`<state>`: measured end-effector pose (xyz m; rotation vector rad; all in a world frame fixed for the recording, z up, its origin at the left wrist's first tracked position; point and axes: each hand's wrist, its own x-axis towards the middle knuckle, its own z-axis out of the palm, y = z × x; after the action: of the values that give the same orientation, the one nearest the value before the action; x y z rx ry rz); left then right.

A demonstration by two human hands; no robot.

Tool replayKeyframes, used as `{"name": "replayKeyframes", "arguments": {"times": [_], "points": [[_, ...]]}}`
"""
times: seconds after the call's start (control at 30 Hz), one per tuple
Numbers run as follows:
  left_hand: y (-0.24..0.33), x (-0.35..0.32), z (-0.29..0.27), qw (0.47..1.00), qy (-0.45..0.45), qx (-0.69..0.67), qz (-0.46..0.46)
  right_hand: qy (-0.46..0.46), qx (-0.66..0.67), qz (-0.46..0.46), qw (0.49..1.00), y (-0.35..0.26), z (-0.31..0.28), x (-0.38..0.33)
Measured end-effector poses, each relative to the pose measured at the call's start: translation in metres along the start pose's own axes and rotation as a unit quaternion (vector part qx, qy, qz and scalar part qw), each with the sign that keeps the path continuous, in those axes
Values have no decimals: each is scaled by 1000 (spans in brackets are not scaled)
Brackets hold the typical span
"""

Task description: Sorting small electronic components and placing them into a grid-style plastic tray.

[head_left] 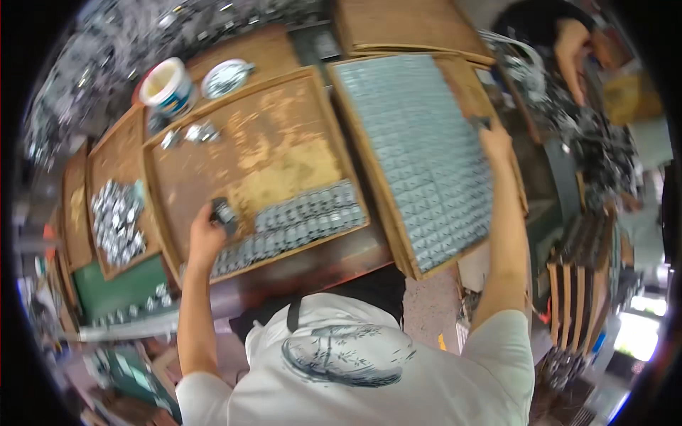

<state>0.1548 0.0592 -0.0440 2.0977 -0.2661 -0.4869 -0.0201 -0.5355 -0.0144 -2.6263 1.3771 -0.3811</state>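
Holding a small metal part (224, 211), left hand (206, 234) hovers over tray (234, 135).

left hand (206, 231) — grip closed, arm bent | right hand (495, 140) — arm stretched forward, grip closed

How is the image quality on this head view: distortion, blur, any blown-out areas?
Head view: strong fisheye, so the edges of the full tray and the wooden board bow outward, with a black vignette at the rim; a window patch at lower right is blown out; the heap of metal parts at top left is smeared; both the left hand and right hand look soft.
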Motion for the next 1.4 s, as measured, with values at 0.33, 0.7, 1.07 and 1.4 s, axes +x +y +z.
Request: {"name": "replayKeyframes", "arguments": {"times": [0.33,0.7,1.07,1.4], "points": [[-3,23,21,965,-237,-85,-69,-139,377,75,913,74,47,68],[-74,-82,-97,842,352,407,-35,-128,620,-18,774,-48,-22,-69],[-156,-96,-140,824,235,460,-234,-206,610,-85,760,-147,-15,-188],[-33,-98,-60,790,110,-602,36,-245,646,-108,714,-193,-38,-255]]}}
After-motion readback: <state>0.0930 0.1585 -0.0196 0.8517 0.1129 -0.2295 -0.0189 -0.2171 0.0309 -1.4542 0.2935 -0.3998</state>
